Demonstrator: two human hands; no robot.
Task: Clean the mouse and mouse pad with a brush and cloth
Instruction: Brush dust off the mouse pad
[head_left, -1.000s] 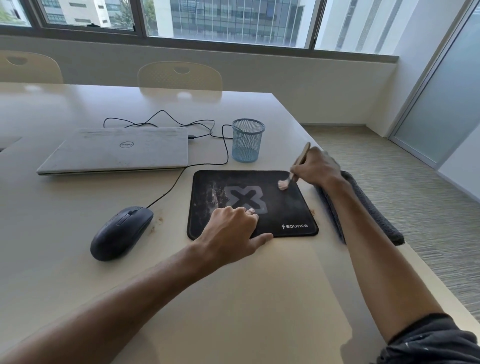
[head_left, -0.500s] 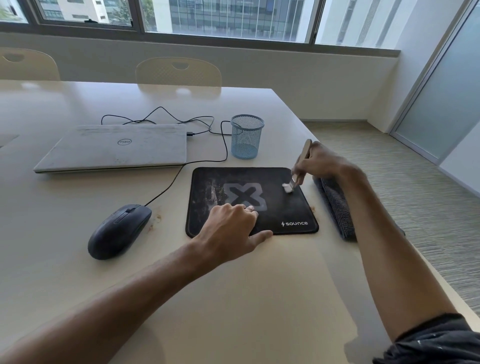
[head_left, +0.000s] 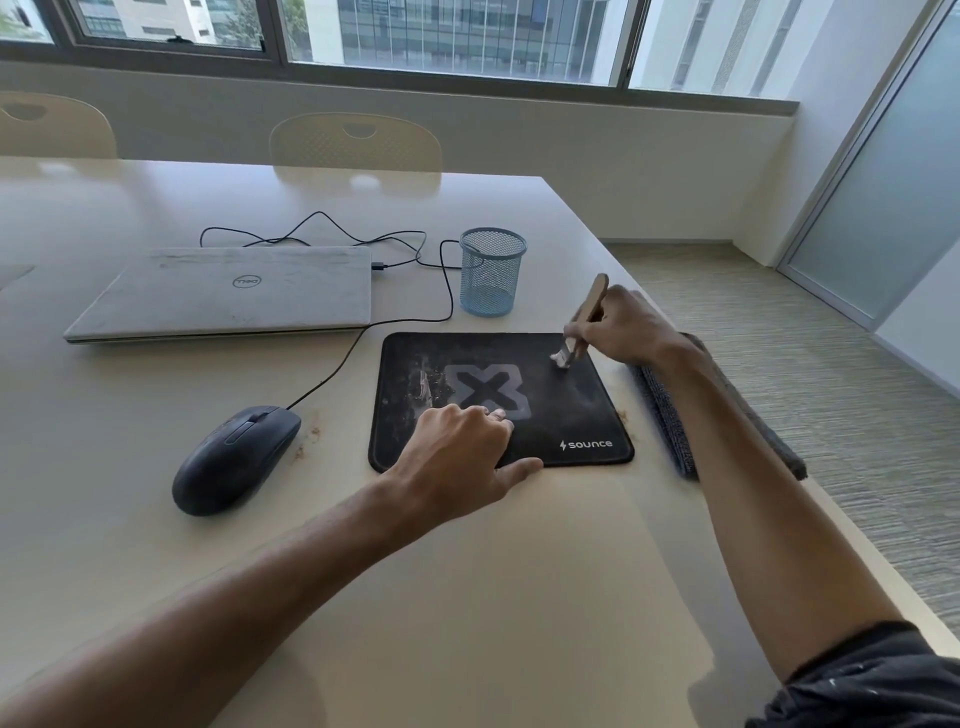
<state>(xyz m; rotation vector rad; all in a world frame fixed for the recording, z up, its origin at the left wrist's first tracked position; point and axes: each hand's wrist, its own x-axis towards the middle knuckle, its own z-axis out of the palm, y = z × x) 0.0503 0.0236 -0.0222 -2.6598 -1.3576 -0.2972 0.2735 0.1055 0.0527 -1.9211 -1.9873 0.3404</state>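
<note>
Left hand (head_left: 462, 452) planted flat on the near edge of the mouse pad (head_left: 566, 405), fingers spread and pressing down, holding nothing — likely there to pin the pad against the desk (head_left: 467, 597) so brush strokes cannot drag it. Right hand (head_left: 621, 327) closed around the wooden handle of the brush (head_left: 589, 312), handle tilted up and away, pale bristles touching the pad's far right corner; a pencil-like hold, probably for short, controlled sweeps. Pale dust and crumbs visible on the pad's left half, beside the grey X logo — so brushing judged far from finished. Cloth (head_left: 670, 415) folded just beside the pad's right edge, partly hidden under the right forearm, kept within reach for the wiping stage. Mouse (head_left: 234, 457) set aside to the left of the pad, off it, cable trailing toward the closed laptop (head_left: 223, 291) — apparently parked to clear the pad's surface. Brown specks on the desk by the mouse.
</note>
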